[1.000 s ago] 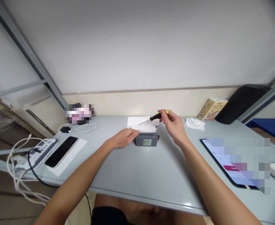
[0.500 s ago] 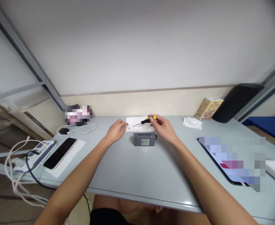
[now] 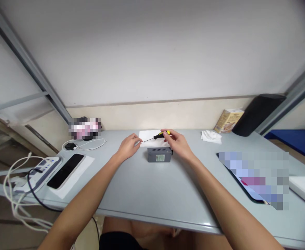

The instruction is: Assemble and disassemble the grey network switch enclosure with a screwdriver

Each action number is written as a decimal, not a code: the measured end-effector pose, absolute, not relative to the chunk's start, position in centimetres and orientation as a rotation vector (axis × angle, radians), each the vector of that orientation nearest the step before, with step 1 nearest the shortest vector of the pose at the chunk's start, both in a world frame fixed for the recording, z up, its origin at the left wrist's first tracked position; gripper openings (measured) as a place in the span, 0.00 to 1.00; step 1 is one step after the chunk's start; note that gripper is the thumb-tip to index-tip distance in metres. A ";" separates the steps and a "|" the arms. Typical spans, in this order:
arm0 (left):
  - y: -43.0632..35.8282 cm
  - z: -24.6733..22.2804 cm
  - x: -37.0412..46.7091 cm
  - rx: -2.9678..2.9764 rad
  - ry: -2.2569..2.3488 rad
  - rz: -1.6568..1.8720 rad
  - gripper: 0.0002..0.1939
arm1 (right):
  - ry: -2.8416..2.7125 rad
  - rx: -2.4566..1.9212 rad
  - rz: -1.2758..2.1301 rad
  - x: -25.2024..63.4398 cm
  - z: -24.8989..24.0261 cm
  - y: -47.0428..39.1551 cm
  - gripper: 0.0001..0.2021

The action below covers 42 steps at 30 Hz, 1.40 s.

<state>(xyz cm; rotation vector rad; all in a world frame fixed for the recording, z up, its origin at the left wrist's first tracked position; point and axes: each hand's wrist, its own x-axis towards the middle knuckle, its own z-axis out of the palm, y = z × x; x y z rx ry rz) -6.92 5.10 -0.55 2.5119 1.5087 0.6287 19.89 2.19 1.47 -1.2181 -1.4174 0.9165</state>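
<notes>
Screwdriver (image 3: 161, 135), gripped by the fingers of the right hand (image 3: 177, 143); its shaft slopes leftward to just beside the fingers of the left hand (image 3: 128, 146). These lie close together at the left edge of the paper (image 3: 149, 134); whether they hold anything cannot be told. The box (image 3: 159, 155) rests on the worktop (image 3: 152, 194), nearer the viewer than the right fingers.

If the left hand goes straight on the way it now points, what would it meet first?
Probably the screwdriver, at its tip, over the white paper, close to the left hand; depth is unclear.
</notes>
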 end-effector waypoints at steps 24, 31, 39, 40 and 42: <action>4.7 0.0 -6.6 2.572 1.371 0.732 0.15 | -1.351 -1.136 0.931 20.5 2.0 2.1 0.29; 4.5 0.3 -6.4 2.697 1.275 0.755 0.17 | -1.325 -1.106 0.872 20.4 2.5 2.0 0.28; 3.4 1.6 -5.4 2.791 1.215 0.844 0.19 | -1.278 -1.055 0.700 20.3 3.7 1.4 0.26; 3.2 1.7 -5.3 2.800 1.199 0.847 0.20 | -1.270 -1.047 0.689 20.3 3.8 1.3 0.26; 3.0 2.0 -5.0 2.816 1.166 0.845 0.20 | -1.260 -1.028 0.667 20.3 4.0 1.1 0.26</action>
